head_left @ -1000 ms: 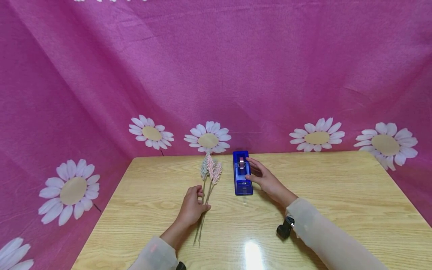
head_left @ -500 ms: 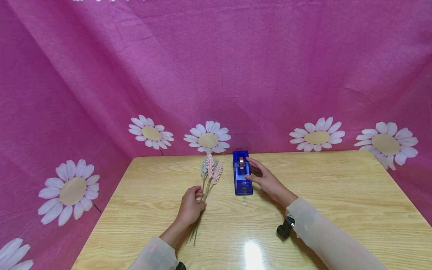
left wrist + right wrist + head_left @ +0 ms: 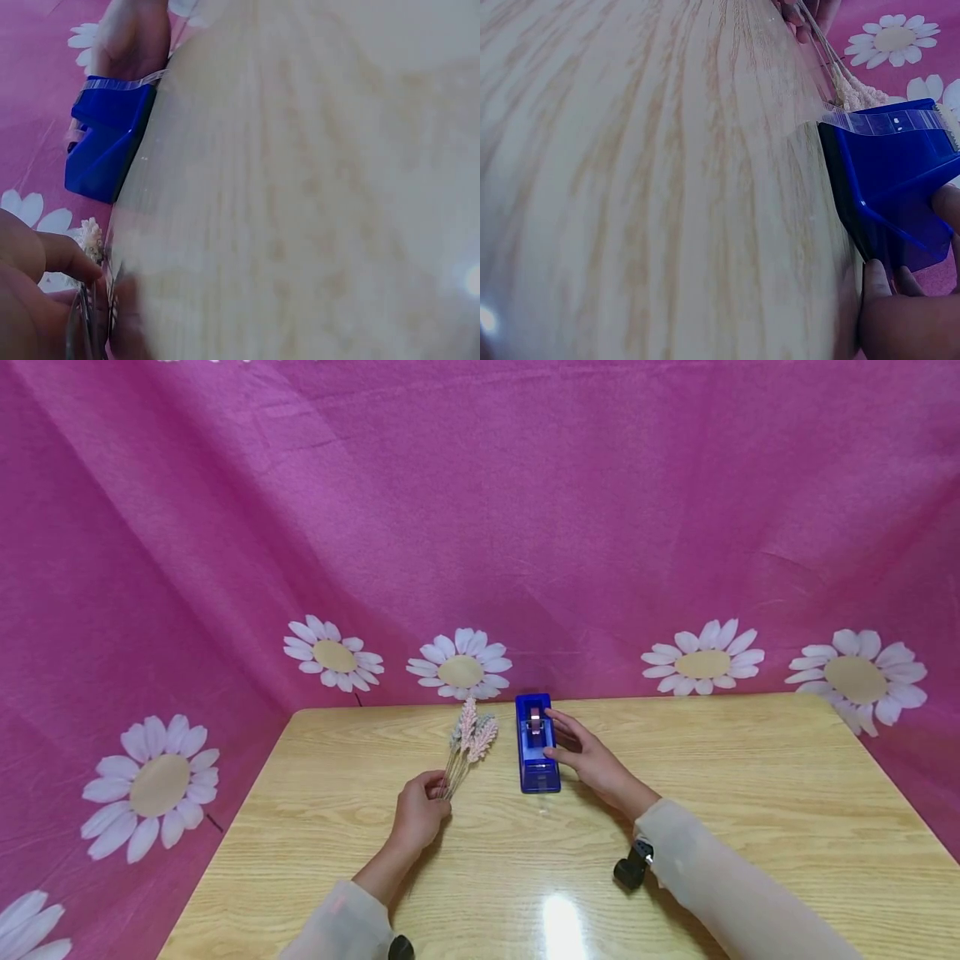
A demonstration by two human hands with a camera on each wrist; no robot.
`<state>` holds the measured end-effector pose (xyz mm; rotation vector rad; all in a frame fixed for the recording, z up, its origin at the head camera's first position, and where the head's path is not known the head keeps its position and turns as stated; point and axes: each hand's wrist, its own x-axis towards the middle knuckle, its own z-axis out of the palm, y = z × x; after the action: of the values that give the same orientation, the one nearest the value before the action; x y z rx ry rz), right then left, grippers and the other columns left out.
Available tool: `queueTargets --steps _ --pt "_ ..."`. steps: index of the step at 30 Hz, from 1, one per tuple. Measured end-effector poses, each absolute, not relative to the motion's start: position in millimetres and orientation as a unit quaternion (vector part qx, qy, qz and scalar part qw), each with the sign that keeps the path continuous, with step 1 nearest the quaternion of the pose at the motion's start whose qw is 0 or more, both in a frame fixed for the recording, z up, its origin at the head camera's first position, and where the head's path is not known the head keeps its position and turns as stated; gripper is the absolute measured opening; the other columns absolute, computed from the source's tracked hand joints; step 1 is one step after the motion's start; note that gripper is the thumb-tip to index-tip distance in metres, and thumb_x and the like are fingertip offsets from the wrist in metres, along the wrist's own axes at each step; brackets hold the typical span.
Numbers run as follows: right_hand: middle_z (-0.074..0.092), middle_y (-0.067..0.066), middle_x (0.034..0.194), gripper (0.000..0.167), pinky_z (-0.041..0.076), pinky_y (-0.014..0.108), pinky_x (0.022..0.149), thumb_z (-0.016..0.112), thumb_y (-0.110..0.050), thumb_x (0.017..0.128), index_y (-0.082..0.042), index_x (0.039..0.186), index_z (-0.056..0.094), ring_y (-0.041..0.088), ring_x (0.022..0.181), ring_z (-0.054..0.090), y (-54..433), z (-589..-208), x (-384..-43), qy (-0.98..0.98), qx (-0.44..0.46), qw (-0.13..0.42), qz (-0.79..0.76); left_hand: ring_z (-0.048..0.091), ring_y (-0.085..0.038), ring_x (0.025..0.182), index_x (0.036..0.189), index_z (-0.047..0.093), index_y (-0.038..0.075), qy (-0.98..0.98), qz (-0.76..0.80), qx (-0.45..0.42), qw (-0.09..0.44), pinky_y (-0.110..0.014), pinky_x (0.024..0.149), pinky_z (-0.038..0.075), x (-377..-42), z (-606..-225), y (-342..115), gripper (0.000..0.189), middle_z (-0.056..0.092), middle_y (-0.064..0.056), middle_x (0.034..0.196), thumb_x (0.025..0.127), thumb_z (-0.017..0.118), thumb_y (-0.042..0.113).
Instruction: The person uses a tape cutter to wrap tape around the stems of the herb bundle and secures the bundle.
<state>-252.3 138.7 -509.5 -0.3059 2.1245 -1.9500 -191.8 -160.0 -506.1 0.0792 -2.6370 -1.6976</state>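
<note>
1. Nearest, two pale sleeves (image 3: pixel 337 928) reach in over a wood-grain counter (image 3: pixel 750 752), which shines near its front.

2. The left hand (image 3: pixel 418 814) is low over the counter, left of centre. Its fingers are curled round thin stems, pinching them together, apparently so the bunch stays gathered and the heads stand free of the palm.

3. Those stems belong to a flower bunch (image 3: pixel 470 731) of pink and grey-green heads, ahead of the left hand and just left of the tape dispenser, without touching it. Its long axis runs away from the person, leaning right; the heads point towards the far edge. Whether they touch the counter cannot be told.

4. The right hand (image 3: pixel 596 768) comes in from the right, its thumb and fingers bent against the dispenser's right side, gripping it, probably to keep it from sliding.

5. The blue tape dispenser (image 3: pixel 537 777) sits flat near the counter's far edge, its long axis running almost straight away from the person. A strip of clear tape (image 3: pixel 896 122) lies over its near end, facing the person.

6. Behind everything hangs a magenta cloth (image 3: pixel 600 527) printed with white daisies (image 3: pixel 459 670).
</note>
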Motion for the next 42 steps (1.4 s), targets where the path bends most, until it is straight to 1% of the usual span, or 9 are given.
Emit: queueTargets --steps 6,12,14,21,25,30,33,36,42 --pt "0.026 0.017 0.168 0.068 0.025 0.058 0.122 0.06 -0.011 0.105 -0.022 0.164 0.028 0.042 0.154 0.022 138.8 -510.6 -253.2 0.731 -0.103 0.12 -0.664 0.064 -0.029 0.106 0.129 0.06 -0.016 -0.815 -0.579 0.033 -0.015 -0.022 0.078 0.053 -194.8 -501.9 -160.9 0.051 0.067 -0.026 0.118 0.079 0.055 -0.022" --pt "0.028 0.014 0.168 0.068 0.028 0.057 0.121 0.062 -0.012 0.104 -0.026 0.163 0.031 0.04 0.154 0.024 138.3 -509.4 -252.3 0.73 -0.089 0.124 -0.666 0.065 -0.032 0.107 0.131 0.056 -0.02 -0.777 -0.628 0.033 -0.028 -0.016 0.072 0.052 -194.4 -497.2 -162.0 0.046 0.066 -0.033 0.118 0.085 0.052 -0.024" --pt "0.028 0.013 0.168 0.067 0.028 0.056 0.121 0.062 -0.012 0.104 -0.027 0.163 0.032 0.039 0.154 0.024 138.0 -508.8 -251.8 0.727 -0.086 0.127 -0.669 0.066 -0.031 0.107 0.132 0.055 -0.02 -0.765 -0.642 0.037 -0.031 -0.015 0.071 0.052 -194.1 -495.1 -162.8 0.043 0.066 -0.033 0.118 0.089 0.052 -0.022" --pt "0.028 0.015 0.168 0.068 0.028 0.056 0.121 0.062 -0.01 0.104 -0.025 0.163 0.032 0.04 0.154 0.024 137.6 -507.7 -250.1 0.725 -0.088 0.123 -0.672 0.067 -0.013 0.089 0.138 0.052 -0.016 -0.705 -0.704 0.052 -0.067 -0.02 0.061 0.054 -191.4 -487.7 -166.2 0.041 0.064 -0.032 0.125 0.096 0.054 -0.017" --pt "0.029 0.017 0.167 0.068 0.028 0.057 0.121 0.061 -0.01 0.104 -0.023 0.163 0.032 0.042 0.152 0.026 136.5 -506.5 -248.5 0.728 -0.084 0.116 -0.67 0.069 -0.01 0.08 0.142 0.05 -0.014 -0.678 -0.728 0.051 -0.087 -0.018 0.056 0.053 -189.2 -484.6 -167.4 0.045 0.06 -0.032 0.131 0.097 0.055 -0.014" --pt "0.034 0.018 0.164 0.068 0.027 0.055 0.122 0.064 -0.009 0.102 -0.022 0.162 0.035 0.041 0.15 0.032 134.2 -504.2 -245.2 0.736 -0.067 0.101 -0.666 0.07 -0.008 0.071 0.144 0.053 -0.008 -0.677 -0.727 0.046 -0.104 -0.016 0.051 0.049 -186.7 -480.1 -168.2 0.044 0.06 -0.029 0.134 0.1 0.054 -0.011" --pt "0.038 0.02 0.162 0.069 0.028 0.054 0.122 0.066 -0.008 0.101 -0.021 0.162 0.035 0.04 0.148 0.037 132.7 -502.9 -241.1 0.736 -0.058 0.091 -0.668 0.065 -0.006 0.066 0.144 0.052 -0.008 -0.676 -0.728 0.038 -0.11 -0.015 0.048 0.044 -184.9 -477.6 -169.2 0.043 0.063 -0.026 0.132 0.101 0.053 -0.01" --pt "0.042 0.021 0.159 0.067 0.032 0.052 0.12 0.066 -0.009 0.101 -0.018 0.161 0.037 0.039 0.146 0.04 131.6 -502.3 -235.6 0.731 -0.047 0.082 -0.676 0.055 -0.005 0.063 0.145 0.05 -0.009 -0.669 -0.733 0.026 -0.119 -0.015 0.048 0.038 -182.6 -475.5 -171.0 0.044 0.067 -0.021 0.126 0.102 0.051 -0.01" --pt "0.048 0.025 0.153 0.056 0.043 0.046 0.114 0.061 -0.01 0.104 -0.007 0.157 0.043 0.035 0.141 0.046 132.9 -504.6 -222.7 0.715 -0.04 0.072 -0.694 0.042 -0.005 0.062 0.148 0.045 -0.011 -0.663 -0.736 0.004 -0.135 -0.016 0.051 0.033 -178.3 -472.4 -174.3 0.045 0.072 -0.007 0.104 0.103 0.049 -0.008"
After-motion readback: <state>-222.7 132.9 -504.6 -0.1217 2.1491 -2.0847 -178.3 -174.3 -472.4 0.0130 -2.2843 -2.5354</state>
